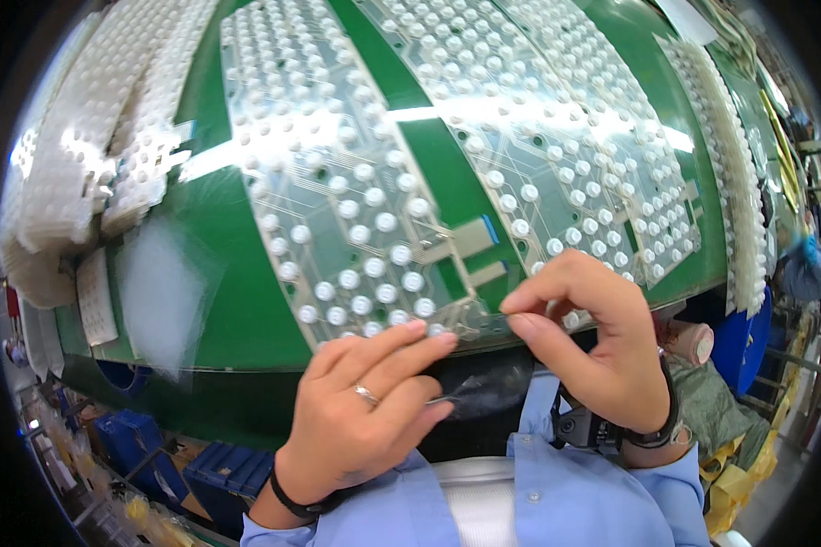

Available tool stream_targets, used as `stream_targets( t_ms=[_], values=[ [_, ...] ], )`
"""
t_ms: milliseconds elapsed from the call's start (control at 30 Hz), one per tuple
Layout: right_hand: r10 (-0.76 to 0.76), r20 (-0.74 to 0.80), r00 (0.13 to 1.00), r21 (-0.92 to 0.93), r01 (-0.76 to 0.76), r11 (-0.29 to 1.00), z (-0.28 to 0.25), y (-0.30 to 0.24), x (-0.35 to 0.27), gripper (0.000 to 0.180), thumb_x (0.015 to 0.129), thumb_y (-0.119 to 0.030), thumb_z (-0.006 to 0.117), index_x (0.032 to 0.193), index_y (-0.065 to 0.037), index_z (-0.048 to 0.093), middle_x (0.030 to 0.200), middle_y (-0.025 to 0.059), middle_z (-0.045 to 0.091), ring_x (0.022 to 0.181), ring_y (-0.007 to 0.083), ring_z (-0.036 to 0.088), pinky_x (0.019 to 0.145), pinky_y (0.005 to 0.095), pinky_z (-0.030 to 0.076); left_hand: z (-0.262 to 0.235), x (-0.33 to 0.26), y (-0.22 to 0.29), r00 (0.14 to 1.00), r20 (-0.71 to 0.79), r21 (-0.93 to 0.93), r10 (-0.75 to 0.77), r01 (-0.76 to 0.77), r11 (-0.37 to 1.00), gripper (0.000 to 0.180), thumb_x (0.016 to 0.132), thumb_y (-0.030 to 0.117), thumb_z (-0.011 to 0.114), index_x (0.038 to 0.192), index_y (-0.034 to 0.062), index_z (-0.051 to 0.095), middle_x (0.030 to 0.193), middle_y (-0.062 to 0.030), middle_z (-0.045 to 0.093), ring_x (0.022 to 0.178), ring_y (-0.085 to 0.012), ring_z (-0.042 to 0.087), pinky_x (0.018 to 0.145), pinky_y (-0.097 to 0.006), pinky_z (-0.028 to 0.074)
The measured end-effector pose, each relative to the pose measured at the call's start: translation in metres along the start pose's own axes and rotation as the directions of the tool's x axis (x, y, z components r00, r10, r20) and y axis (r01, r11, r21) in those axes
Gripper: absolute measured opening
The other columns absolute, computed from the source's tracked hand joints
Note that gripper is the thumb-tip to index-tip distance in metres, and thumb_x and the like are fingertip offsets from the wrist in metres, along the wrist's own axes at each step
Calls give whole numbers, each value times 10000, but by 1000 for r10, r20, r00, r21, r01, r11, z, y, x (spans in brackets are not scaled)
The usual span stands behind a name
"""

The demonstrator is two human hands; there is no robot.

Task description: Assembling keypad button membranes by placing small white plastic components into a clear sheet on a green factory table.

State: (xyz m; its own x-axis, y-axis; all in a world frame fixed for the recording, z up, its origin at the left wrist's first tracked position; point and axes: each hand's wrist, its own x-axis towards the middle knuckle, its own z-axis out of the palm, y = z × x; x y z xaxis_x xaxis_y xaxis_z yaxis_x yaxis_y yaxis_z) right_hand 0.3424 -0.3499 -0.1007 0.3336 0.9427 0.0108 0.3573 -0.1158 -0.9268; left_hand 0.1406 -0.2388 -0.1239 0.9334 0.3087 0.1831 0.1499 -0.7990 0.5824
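A clear keyboard membrane sheet [324, 196] with rows of white rubber domes and printed traces lies before me. My left hand [365, 401], a ring on one finger, rests its stretched fingertips on the sheet's near edge. Close to its thumb is a thin shiny edge that I cannot make out. My right hand [593, 333] pinches thumb and forefinger on a small clear strip [485, 322] at the sheet's near right corner. Just beyond the pinch, a flat ribbon tail [470, 239] with a blue end sticks out from the sheet. More membrane sheets [556, 128] lie to the right.
Stacks of domed sheets stand on the green table [219, 301] at the left [73, 146] and right edges. A translucent film [160, 292] lies at the left front. Blue crates [237, 479] are below the table. A pink roll [689, 342] and blue bin [743, 342] are at right.
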Motion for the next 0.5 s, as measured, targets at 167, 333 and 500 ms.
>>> stream_targets(
  t_ms=[167, 333, 500],
  values=[
    [59, 64, 996, -2, -59, 998, 9, 6, 12, 71, 853, -46, 650, 921, -26, 646, 786, 72, 598, 672, 142, 588, 551, 263, 444, -4, -4, -8, 999, 23, -15, 23, -23, 1000, 166, 770, 254, 729, 756, 120, 631, 1133, -57, 694, 1128, -269, 613, 866, -385, 425],
    [125, 65, 990, -118, -117, 986, 15, 9, 15, 54, 829, -61, 669, 870, -47, 636, 744, 71, 593, 542, 180, 561, 497, 288, 420, 0, -5, -12, 998, 34, -19, 46, -46, 999, 186, 746, 222, 752, 735, 126, 594, 1155, -28, 688, 1161, -209, 608, 873, -339, 437],
    [132, 67, 989, -114, -124, 986, 17, 9, 15, 45, 837, -31, 662, 882, -31, 654, 753, 37, 585, 551, 106, 500, 500, 245, 377, 0, -8, -15, 998, 26, -34, 49, -48, 998, 187, 753, 227, 749, 731, 132, 589, 1152, -24, 692, 1165, -204, 606, 869, -331, 432]
  ],
)
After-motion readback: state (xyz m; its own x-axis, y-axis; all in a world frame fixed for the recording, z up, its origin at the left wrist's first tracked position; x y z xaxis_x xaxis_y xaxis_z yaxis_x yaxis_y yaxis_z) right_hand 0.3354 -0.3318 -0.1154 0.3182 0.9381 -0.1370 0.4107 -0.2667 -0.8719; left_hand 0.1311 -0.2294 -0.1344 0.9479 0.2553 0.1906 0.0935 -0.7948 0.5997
